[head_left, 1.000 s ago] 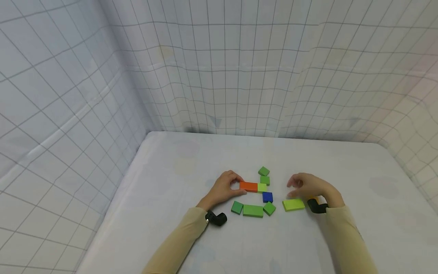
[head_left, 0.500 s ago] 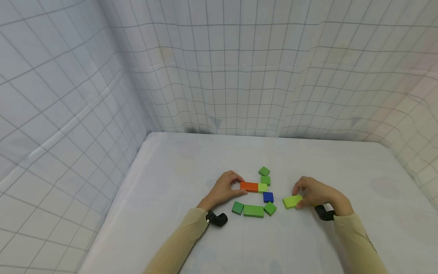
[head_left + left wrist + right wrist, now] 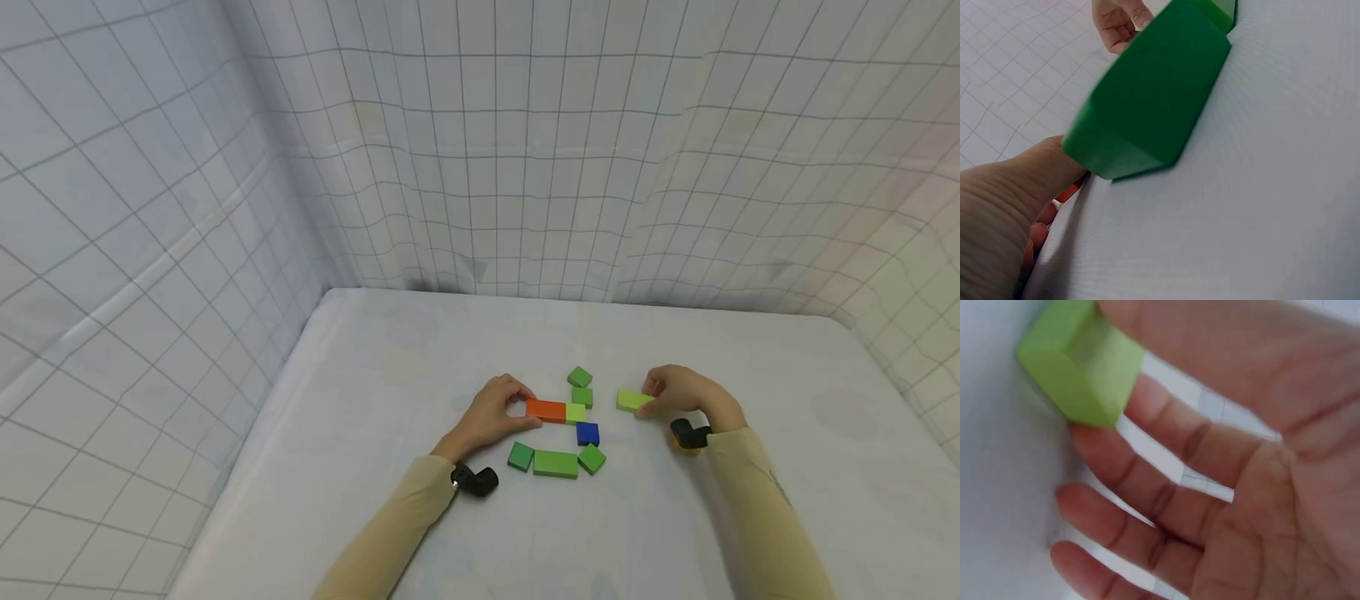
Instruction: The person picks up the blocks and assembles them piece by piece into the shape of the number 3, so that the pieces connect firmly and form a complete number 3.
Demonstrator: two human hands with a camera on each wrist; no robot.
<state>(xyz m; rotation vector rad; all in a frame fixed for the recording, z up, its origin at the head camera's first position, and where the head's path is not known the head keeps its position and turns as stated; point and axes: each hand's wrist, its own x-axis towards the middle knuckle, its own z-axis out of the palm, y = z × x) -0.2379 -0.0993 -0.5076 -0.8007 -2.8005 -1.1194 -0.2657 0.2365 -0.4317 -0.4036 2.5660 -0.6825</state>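
Note:
My left hand [image 3: 491, 414] holds the red-orange block [image 3: 546, 411] by its left end, thumb on the near side and fingers on the far side. A small lime cube [image 3: 575, 413] sits against that block's right end. To the right, my right hand [image 3: 681, 394] pinches a longer lime-green block [image 3: 633, 401] between thumb and fingertips, low over the table. The right wrist view shows this lime block [image 3: 1079, 362] between thumb and index finger, the other fingers extended beside it. In the left wrist view a dark green block [image 3: 1154, 87] hides part of the left hand.
A blue cube [image 3: 588, 433] lies below the lime cube, with two green blocks [image 3: 582, 397] above it. A row holds a dark green cube [image 3: 521, 456], a long green block [image 3: 556, 463] and a turned green cube [image 3: 592, 458]. A yellow-orange piece [image 3: 686, 444] lies under the right wrist.
My right hand has taken hold of the longer lime block and moved it away from me, up level with the red-orange block. The left hand has stayed in place.

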